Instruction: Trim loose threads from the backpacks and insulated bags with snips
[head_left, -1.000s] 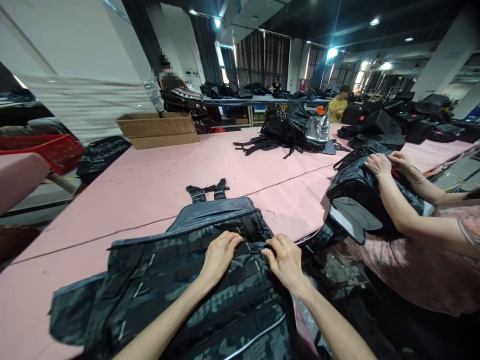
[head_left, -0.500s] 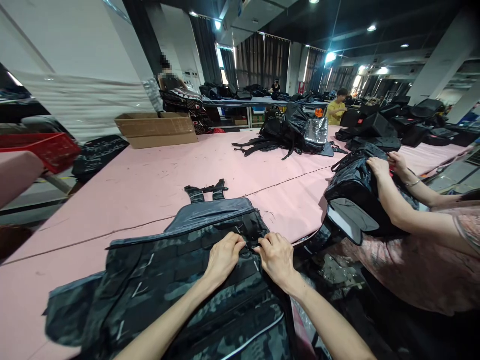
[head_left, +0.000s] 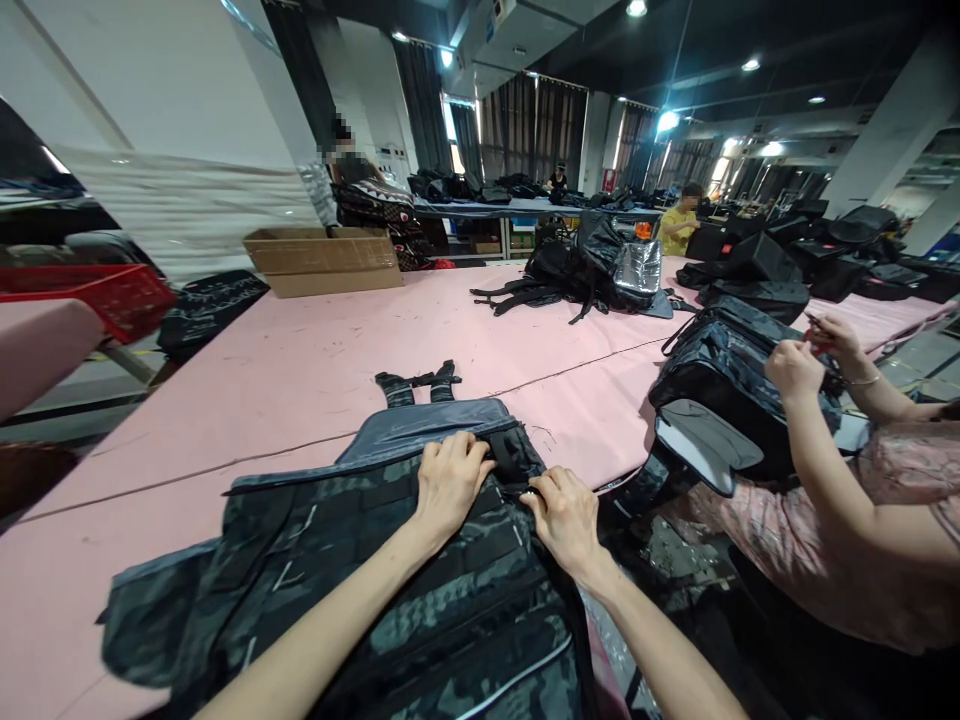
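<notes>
A dark camouflage backpack (head_left: 442,590) lies spread on the pink table, its grey back flap and two short straps (head_left: 418,386) pointing away from me. My left hand (head_left: 450,485) is closed, with its bent fingers gripping the fabric near the bag's top right corner. Close by on the right, my right hand (head_left: 564,515) pinches the dark edge at that same corner. A narrow stretch of black cloth shows between the two hands. My fingers hide just what part of the edge they hold.
To the right, a co-worker's hands (head_left: 814,355) work over another camouflage bag (head_left: 742,380) at the table edge. Black bags (head_left: 600,265) lie on the far side of the pink table (head_left: 315,350). A cardboard box (head_left: 330,262) stands at the back left, a red crate (head_left: 112,300) beyond the left edge.
My left hand has shifted up and slightly left, towards the bag's top edge, while my right hand stays at the corner. The co-worker's hands have lifted and moved right.
</notes>
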